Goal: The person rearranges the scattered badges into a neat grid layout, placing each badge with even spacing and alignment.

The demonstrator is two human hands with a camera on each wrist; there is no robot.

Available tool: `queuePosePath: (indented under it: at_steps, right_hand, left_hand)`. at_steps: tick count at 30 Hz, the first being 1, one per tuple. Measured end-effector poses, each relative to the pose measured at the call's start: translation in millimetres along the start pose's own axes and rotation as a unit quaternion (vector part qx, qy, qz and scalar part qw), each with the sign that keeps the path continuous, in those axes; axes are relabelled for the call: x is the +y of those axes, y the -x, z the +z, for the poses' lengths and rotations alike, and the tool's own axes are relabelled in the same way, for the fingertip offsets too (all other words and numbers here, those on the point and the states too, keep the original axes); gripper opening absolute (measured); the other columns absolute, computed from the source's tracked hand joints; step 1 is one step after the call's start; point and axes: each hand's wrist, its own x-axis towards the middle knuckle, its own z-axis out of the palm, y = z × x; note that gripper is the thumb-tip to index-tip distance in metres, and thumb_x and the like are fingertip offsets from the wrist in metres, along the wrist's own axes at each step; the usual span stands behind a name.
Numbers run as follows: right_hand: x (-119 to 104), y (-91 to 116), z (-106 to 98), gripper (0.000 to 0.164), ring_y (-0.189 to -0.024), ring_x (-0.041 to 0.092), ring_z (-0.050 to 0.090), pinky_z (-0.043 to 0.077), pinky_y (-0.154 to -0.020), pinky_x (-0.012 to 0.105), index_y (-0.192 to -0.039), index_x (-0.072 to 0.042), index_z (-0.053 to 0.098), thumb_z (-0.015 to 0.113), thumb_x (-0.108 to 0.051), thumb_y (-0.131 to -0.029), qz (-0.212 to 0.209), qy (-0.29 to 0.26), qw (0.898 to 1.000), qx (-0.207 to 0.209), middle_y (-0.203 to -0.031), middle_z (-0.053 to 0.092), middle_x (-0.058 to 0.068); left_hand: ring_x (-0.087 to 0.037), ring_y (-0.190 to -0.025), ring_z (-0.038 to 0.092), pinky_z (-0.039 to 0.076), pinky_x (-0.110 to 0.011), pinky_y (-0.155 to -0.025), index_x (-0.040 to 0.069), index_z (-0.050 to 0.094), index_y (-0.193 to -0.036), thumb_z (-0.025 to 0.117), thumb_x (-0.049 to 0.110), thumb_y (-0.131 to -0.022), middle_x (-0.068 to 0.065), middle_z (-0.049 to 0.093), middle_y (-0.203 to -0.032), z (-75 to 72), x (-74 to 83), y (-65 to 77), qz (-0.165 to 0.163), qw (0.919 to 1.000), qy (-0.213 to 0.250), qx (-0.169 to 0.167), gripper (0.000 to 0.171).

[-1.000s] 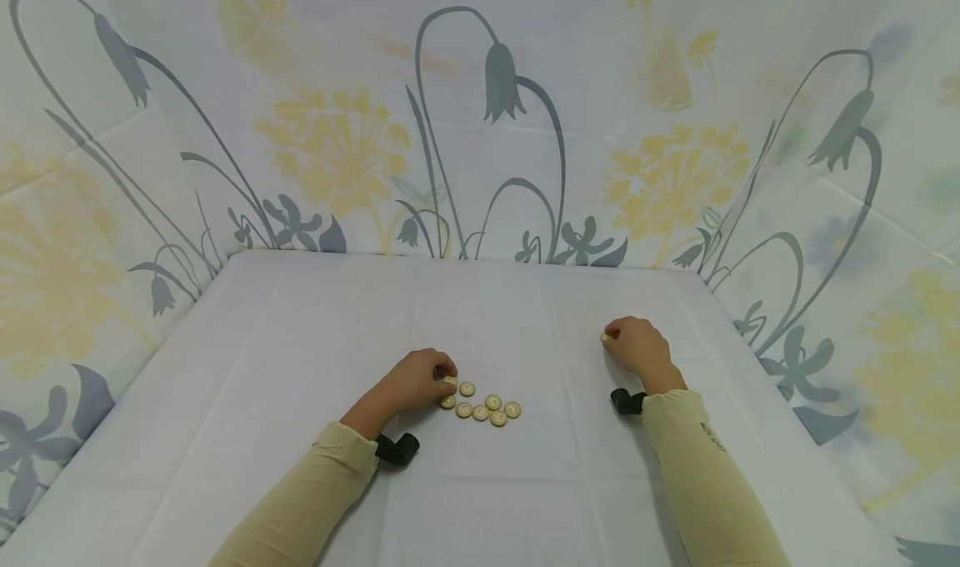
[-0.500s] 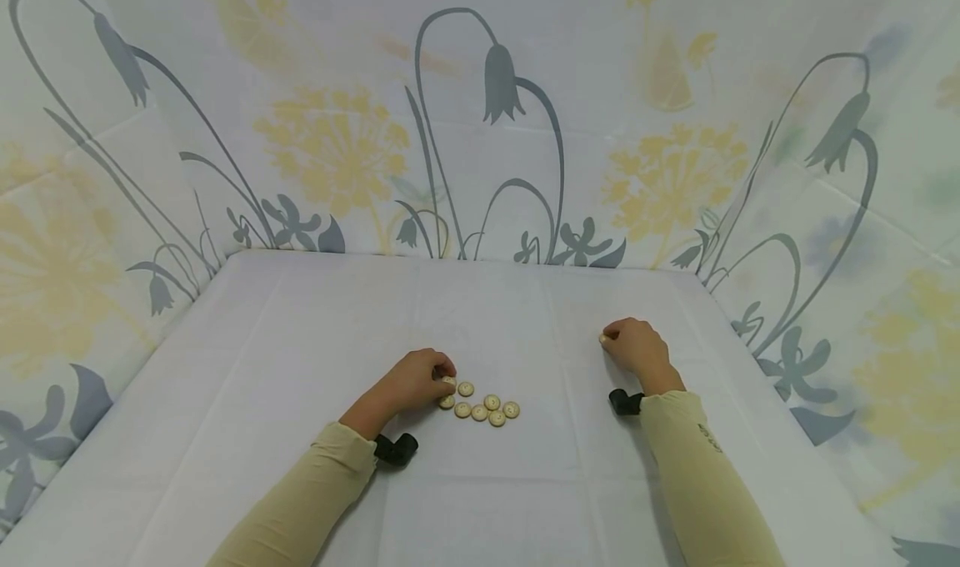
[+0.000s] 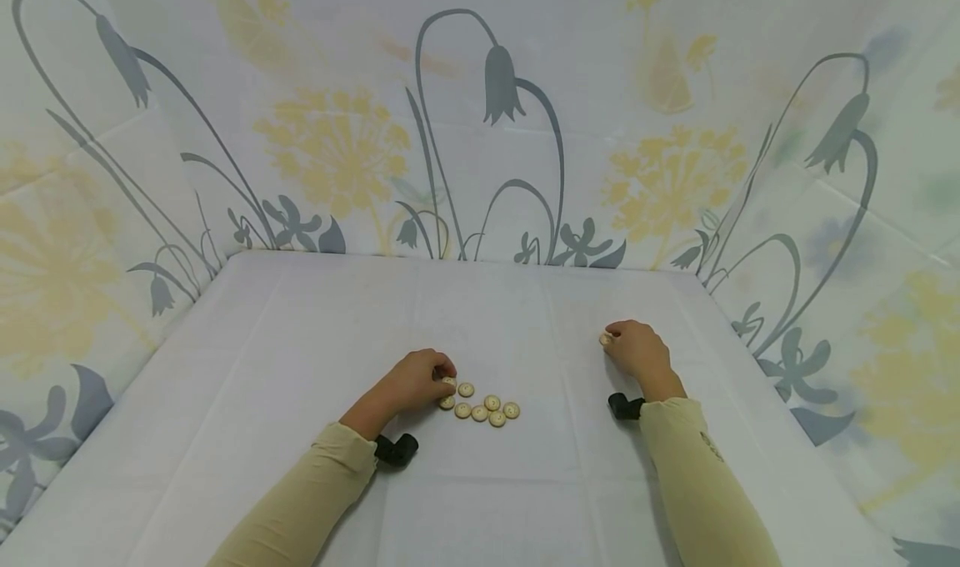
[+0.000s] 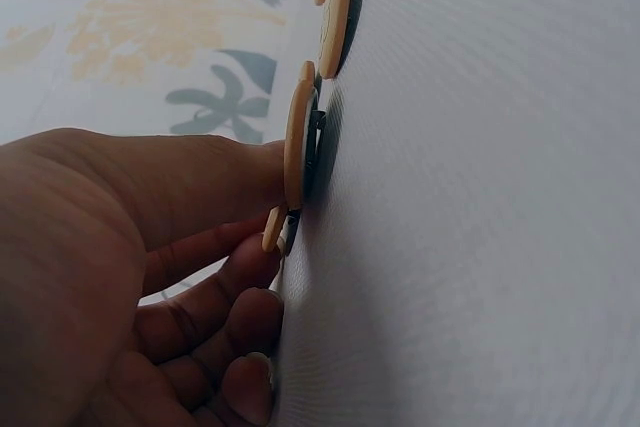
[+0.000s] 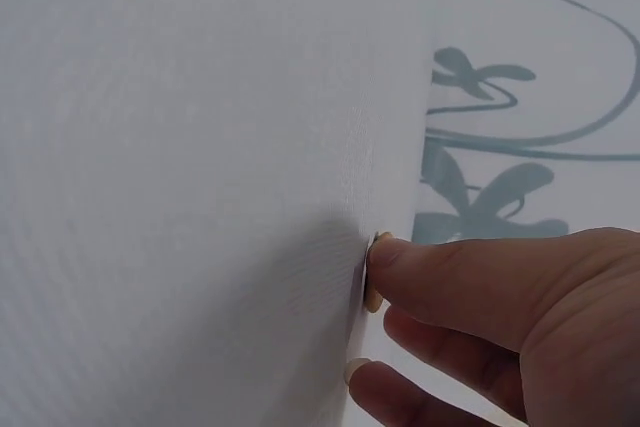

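In the head view, several round, pale wooden buttons with dark marks lie in a loose zigzag on the white cloth. My left hand (image 3: 415,379) is at their left end, thumb and fingers around a button (image 3: 449,380). Just below that hand lies another button (image 3: 447,403). The left wrist view shows the thumb against the edge of a nearer button (image 4: 297,142), with a smaller-looking button (image 4: 272,230) by the curled fingers. Farther right, my right hand (image 3: 640,353) pinches a single button (image 3: 605,339) at the cloth; its thumb covers most of this button (image 5: 374,299) in the right wrist view.
More buttons (image 3: 480,413) trail rightward from the left hand, ending at a button (image 3: 512,410). A white cloth (image 3: 337,300) covers the table, with creases across it. Flower-printed curtains (image 3: 480,133) close off the back and both sides.
The right hand has shifted very slightly, and more of its button shows beside the fingers. The left hand and the row of buttons stay where they were.
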Motion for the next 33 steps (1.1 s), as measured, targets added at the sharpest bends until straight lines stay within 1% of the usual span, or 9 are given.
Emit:
queuePosePath:
  at_steps: [6, 11, 17, 20, 23, 26, 29, 33]
  right_hand:
    - [-2.3, 4.4, 1.3, 0.043, -0.128, 0.046, 0.046, 0.043, -0.095, 0.059, -0.136, -0.009, 0.056, 0.051, -0.025, -0.097, -0.01, -0.002, 1.0, 0.016, -0.142, 0.049, 0.022]
    - [-6.8, 7.7, 2.0, 0.042, -0.129, 0.046, 0.044, 0.041, -0.098, 0.06, -0.136, -0.01, 0.056, 0.049, -0.023, -0.097, -0.016, -0.021, 0.999, 0.023, -0.143, 0.049, 0.021]
    - [-13.2, 12.5, 3.3, 0.043, -0.131, 0.045, 0.043, 0.038, -0.102, 0.06, -0.136, -0.009, 0.056, 0.056, -0.023, -0.095, -0.031, -0.044, 0.998, 0.032, -0.143, 0.049, 0.02]
    - [-16.8, 16.0, 4.3, 0.042, -0.124, 0.042, 0.05, 0.043, -0.097, 0.057, -0.134, -0.009, 0.058, 0.059, -0.023, -0.094, -0.054, -0.045, 0.996, 0.049, -0.139, 0.053, 0.018]
    - [-21.5, 18.8, 4.3, 0.04, -0.108, 0.035, 0.06, 0.049, -0.084, 0.049, -0.131, -0.01, 0.06, 0.061, -0.023, -0.093, -0.083, -0.046, 0.993, 0.068, -0.129, 0.06, 0.016]
    - [-27.4, 21.2, 3.1, 0.039, -0.094, 0.028, 0.061, 0.049, -0.072, 0.04, -0.129, -0.009, 0.061, 0.063, -0.023, -0.093, -0.111, -0.05, 0.989, 0.081, -0.121, 0.064, 0.014]
    - [-33.8, 23.4, 2.8, 0.038, -0.09, 0.025, 0.06, 0.048, -0.069, 0.036, -0.127, -0.01, 0.063, 0.064, -0.023, -0.092, -0.127, -0.052, 0.987, 0.089, -0.118, 0.065, 0.012]
    - [-42.4, 27.1, 3.8, 0.037, -0.092, 0.025, 0.06, 0.047, -0.07, 0.035, -0.126, -0.011, 0.064, 0.065, -0.025, -0.092, -0.143, -0.054, 0.985, 0.082, -0.119, 0.065, 0.011]
  left_hand:
    - [-0.012, -0.082, 0.056, 0.048, -0.032, -0.077, 0.011, 0.069, -0.099, 0.073, 0.02, -0.085, 0.001, 0.064, -0.09, 0.5, 0.1, -0.5, -0.003, 1.0, 0.0, 0.004, 0.016]
    - [-0.013, -0.082, 0.056, 0.048, -0.032, -0.077, 0.011, 0.069, -0.098, 0.073, 0.019, -0.085, 0.001, 0.064, -0.09, 0.8, 0.7, 0.4, -0.003, 1.0, -0.002, 0.004, 0.016]
    - [-0.013, -0.083, 0.056, 0.047, -0.033, -0.078, 0.01, 0.069, -0.099, 0.073, 0.019, -0.085, 0.0, 0.064, -0.091, 1.0, 0.5, 1.3, -0.001, 1.0, -0.003, 0.002, 0.017]
    - [-0.013, -0.083, 0.056, 0.048, -0.033, -0.078, 0.01, 0.069, -0.098, 0.073, 0.019, -0.085, 0.0, 0.064, -0.091, 1.0, -0.3, 1.2, 0.002, 1.0, -0.004, 0.003, 0.016]
    - [-0.013, -0.083, 0.056, 0.048, -0.033, -0.077, 0.009, 0.069, -0.098, 0.073, 0.018, -0.085, 0.0, 0.064, -0.091, 1.1, -0.8, 0.7, 0.005, 1.0, -0.005, 0.004, 0.016]
    - [-0.013, -0.082, 0.056, 0.048, -0.033, -0.077, 0.01, 0.069, -0.098, 0.073, 0.018, -0.085, 0.0, 0.064, -0.09, 1.1, -0.6, -0.1, 0.004, 1.0, -0.004, 0.004, 0.016]
    - [-0.013, -0.082, 0.056, 0.048, -0.033, -0.078, 0.01, 0.069, -0.098, 0.072, 0.019, -0.085, 0.001, 0.063, -0.09, 1.7, -1.0, -1.2, -0.001, 1.0, -0.004, 0.004, 0.016]
    - [-0.013, -0.083, 0.056, 0.048, -0.033, -0.078, 0.011, 0.069, -0.099, 0.073, 0.02, -0.085, 0.001, 0.064, -0.091, 1.8, -1.3, -1.7, -0.007, 1.0, -0.004, 0.005, 0.016]
